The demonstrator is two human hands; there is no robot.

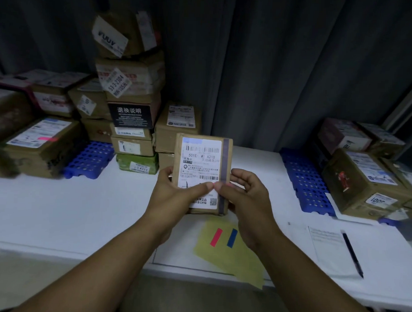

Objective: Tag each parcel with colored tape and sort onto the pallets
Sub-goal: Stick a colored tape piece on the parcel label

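Note:
I hold a small brown parcel [201, 160] upright above the white table [82, 205], its white shipping label facing me. My left hand [175, 192] grips its lower left edge, thumb across the label. My right hand [243, 192] grips its lower right edge, thumb meeting the left thumb. A dark strip of tape runs down the parcel's right side. Below my hands lies a yellow sheet [232, 254] carrying a red tape strip [216, 237] and a blue tape strip [232, 238].
A blue pallet [90, 158] at the left holds taped parcels, with a tall stack of boxes [130, 88] behind it. A second blue pallet [307, 182] at the right carries more parcels. A paper form [330, 251] and a black pen [352, 253] lie at the right front.

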